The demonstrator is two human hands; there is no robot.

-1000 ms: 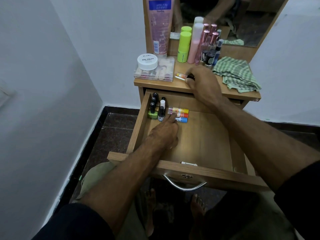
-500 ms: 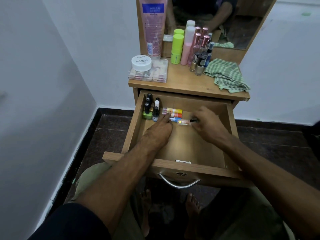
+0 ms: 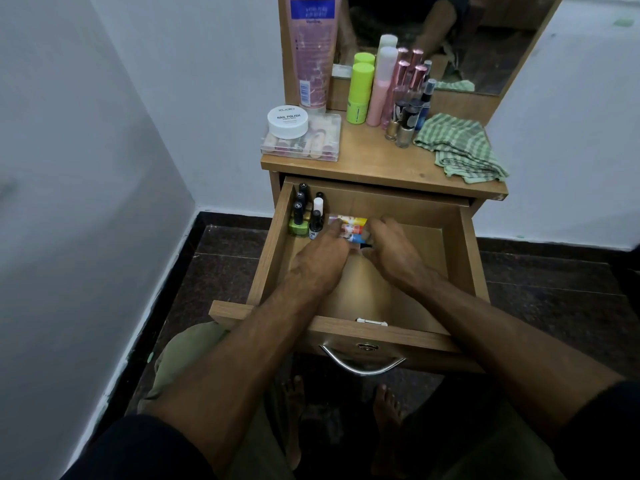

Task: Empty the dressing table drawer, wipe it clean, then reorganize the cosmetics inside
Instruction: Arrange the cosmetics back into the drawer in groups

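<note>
Since half a second ago the right hand (image 3: pixel 394 252) has slid left across the drawer, bringing its tube up against the row, so both hands now meet at the tubes.

Nearest, at 6 o'clock, the drawer (image 3: pixel 346 332) stands pulled out, its metal handle (image 3: pixel 362 365) facing the person. Inside it, the left hand (image 3: pixel 322 258) lies palm down, fingers extended, fingertips touching the left ends of the tubes (image 3: pixel 349 227). The right hand sits at 3 o'clock of those tubes, fingers curled at their right ends; whether it still pinches a tube I cannot tell (its fingertips hide that).

At 9 o'clock of the tubes, polish bottles (image 3: pixel 304 216) stand upright in the drawer's far-left corner.

Farther, on the tabletop (image 3: pixel 374 164), a clear box (image 3: pixel 304 143) at 11 o'clock carries a white jar (image 3: pixel 287 121). A green cloth (image 3: pixel 460 148) lies crumpled at 1 o'clock. Between them, against the mirror (image 3: pixel 450 39), stand a pink tube (image 3: pixel 311 50), a green bottle (image 3: pixel 360 91), a pink bottle (image 3: pixel 381 86) and small bottles (image 3: pixel 408 116).
</note>
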